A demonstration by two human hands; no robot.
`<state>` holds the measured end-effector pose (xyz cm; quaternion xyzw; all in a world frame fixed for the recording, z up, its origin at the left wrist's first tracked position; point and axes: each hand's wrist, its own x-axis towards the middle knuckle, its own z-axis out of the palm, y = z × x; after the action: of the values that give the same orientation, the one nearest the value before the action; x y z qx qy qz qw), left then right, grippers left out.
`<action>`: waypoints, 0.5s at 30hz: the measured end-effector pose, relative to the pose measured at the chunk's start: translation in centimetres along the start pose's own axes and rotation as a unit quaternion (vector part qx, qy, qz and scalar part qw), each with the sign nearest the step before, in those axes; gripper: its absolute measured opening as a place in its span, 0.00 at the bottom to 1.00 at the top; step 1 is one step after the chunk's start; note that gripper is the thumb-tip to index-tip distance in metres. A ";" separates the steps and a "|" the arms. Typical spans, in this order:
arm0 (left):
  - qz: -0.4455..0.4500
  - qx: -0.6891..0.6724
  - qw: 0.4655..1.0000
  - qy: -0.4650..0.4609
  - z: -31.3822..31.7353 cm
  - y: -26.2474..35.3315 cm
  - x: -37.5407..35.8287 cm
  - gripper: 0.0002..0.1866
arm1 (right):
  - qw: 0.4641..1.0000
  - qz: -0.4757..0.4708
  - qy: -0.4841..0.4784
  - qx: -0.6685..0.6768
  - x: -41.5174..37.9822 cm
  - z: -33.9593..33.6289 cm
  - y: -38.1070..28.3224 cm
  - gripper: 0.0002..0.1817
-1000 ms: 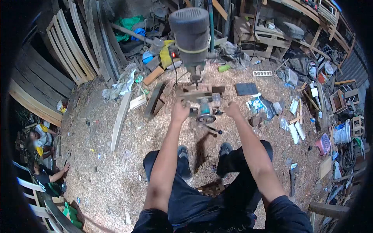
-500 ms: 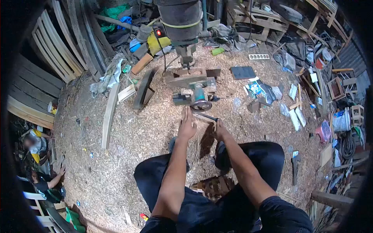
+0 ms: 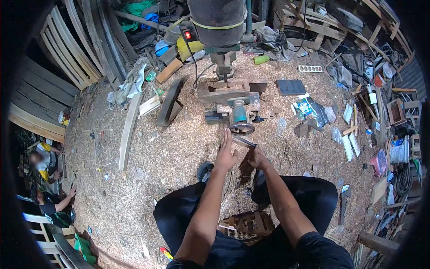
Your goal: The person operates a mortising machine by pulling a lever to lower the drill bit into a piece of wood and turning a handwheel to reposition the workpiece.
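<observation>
**A:** What changed over the last second?

**B:** A second ago I had both hands up on the wooden block clamped under the drill press [image 3: 218, 18]. Half a second ago they had come off it and dropped toward the crank. Now they sit low, just this side of the handwheel [image 3: 242, 129], and the block [image 3: 224, 89] lies on the machine table with nothing touching it. I judge the work has shifted from the block to the crank.

**A:** Go left to right. What's off to the left?

**B:** A long plank [image 3: 128, 130] lies on the sawdust floor [image 3: 148, 179], well clear of me. At the far left edge, other people sit low by some slats; their hands are not mine.

**A:** And the left hand?

**B:** My left hand [image 3: 225, 154] is released: fingers straight and together, palm flat, tips pointing up at the handwheel. It holds nothing and stops just short of the wheel's rim.

**A:** The right?

**B:** My right hand [image 3: 257, 158] is clenched on the near end of the crank handle [image 3: 245, 141], the thin dark rod that slants out from the handwheel. The rod passes between the two hands, near the left fingertips.

**A:** Past that?

**B:** Scattered offcuts and packets on the sawdust, apart from both hands.
</observation>
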<state>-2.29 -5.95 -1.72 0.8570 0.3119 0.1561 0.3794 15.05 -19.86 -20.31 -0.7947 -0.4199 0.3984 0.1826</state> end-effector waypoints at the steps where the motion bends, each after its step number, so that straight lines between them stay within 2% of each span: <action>1: 0.006 -0.014 1.000 0.003 0.0 0.1 0.0 0.51 | 1.000 -0.006 -0.009 -0.001 0.5 -0.1 0.1 0.64; 4: -0.001 -0.035 0.999 0.002 0.0 0.3 0.0 0.51 | 0.999 0.017 -0.029 -0.015 1.2 -0.1 -0.1 0.64; 7: 0.009 -0.033 0.999 0.008 0.3 -0.1 0.1 0.51 | 0.998 0.013 -0.001 -0.056 1.0 0.5 -0.3 0.62; 10: 0.011 -0.044 0.999 0.014 0.1 0.0 -0.2 0.49 | 0.999 -0.001 0.026 -0.031 0.3 0.0 -0.4 0.58; 13: 0.001 -0.035 0.998 0.043 -1.0 0.2 0.2 0.44 | 0.998 0.055 0.023 0.010 -1.0 -3.0 -2.7 0.47; 14: -0.002 -0.029 0.998 0.058 -1.2 0.2 0.4 0.42 | 0.993 0.051 0.103 0.022 -1.7 -4.3 -4.1 0.42; 15: -0.047 -0.058 0.994 0.075 -3.0 2.6 0.5 0.32 | 0.981 0.046 0.183 0.035 -2.6 -5.8 -6.1 0.38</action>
<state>-2.31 -5.31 2.24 0.8038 0.3697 0.2196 0.4112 15.56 -18.16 -11.64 -0.8660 -0.3276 0.2684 0.2659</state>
